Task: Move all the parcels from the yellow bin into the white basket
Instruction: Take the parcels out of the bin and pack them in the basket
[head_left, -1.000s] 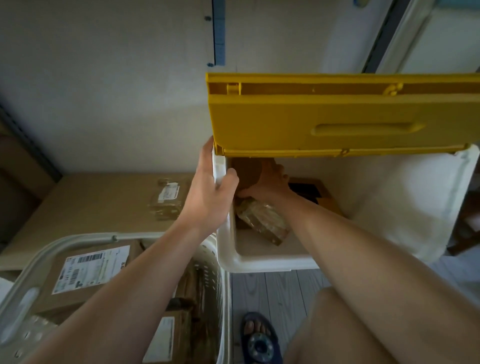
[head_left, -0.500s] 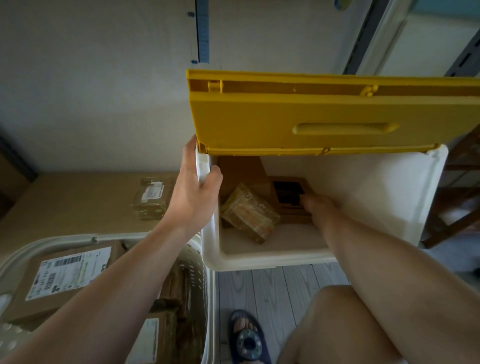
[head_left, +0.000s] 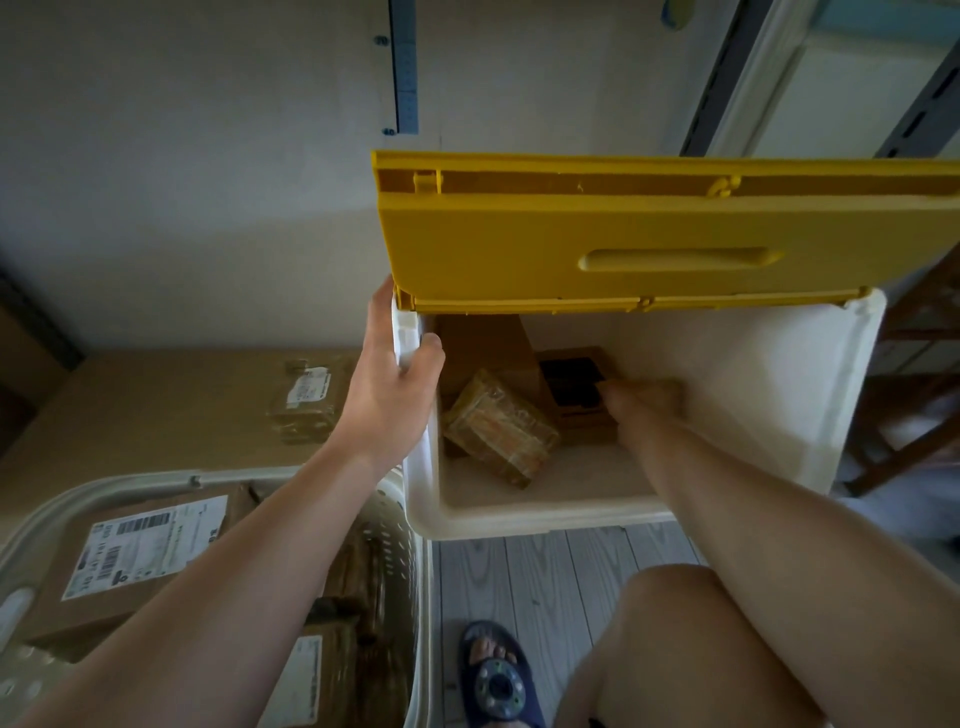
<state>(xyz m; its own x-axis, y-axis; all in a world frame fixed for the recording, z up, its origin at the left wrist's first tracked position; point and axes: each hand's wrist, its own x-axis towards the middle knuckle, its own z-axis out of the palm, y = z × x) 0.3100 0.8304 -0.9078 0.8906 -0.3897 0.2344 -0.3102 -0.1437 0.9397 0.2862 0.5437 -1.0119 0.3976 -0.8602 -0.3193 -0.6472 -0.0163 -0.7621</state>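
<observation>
the right hand has slid onto the dark-patched brown parcel, fingers' grip hidden; left hand clasps the bin rim.

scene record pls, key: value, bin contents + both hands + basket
bin: yellow lid raised, white body open
in bin: tape-wrapped parcel; tall brown box behind it; brown box with black patch
left hand: grips the bin's left rim
right hand: inside the bin, on the black-patch box; grip unclear
white basket: holds labelled parcel and more
</observation>
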